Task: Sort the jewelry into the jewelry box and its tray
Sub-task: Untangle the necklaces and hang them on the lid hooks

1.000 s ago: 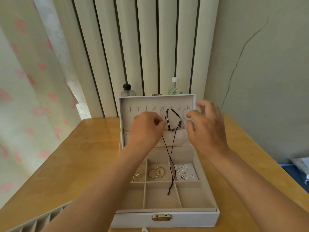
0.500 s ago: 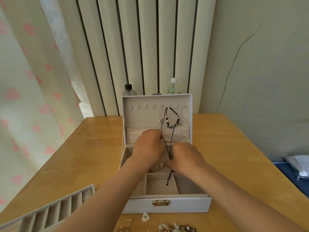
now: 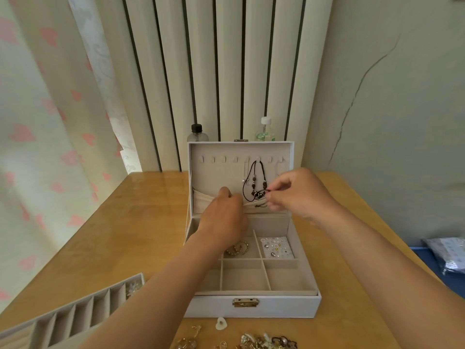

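A white jewelry box [image 3: 276, 307] stands open on the wooden table, its lid upright. A dark cord necklace [image 3: 255, 181] with beads hangs from a hook in the lid. My left hand [image 3: 224, 217] pulls at the edge of the lid's fabric pocket [image 3: 201, 204]. My right hand [image 3: 294, 191] pinches the necklace's cord just above that pocket. Gold rings [image 3: 237, 248] lie in one compartment and a card of small studs [image 3: 276, 246] in another. The slotted tray [image 3: 75, 321] sits at the lower left with one piece in its end slot.
Loose jewelry [image 3: 264, 341] and a white heart piece [image 3: 221, 323] lie in front of the box. Two bottles [image 3: 197, 133] stand behind the lid against a radiator. A curtain hangs at the left. A blue surface with a plastic bag [image 3: 448, 253] is at the right.
Both hands rose from the box's compartments back to the lid. The necklace's long hanging cord, which trailed down into the box, is now gathered up at the pocket.
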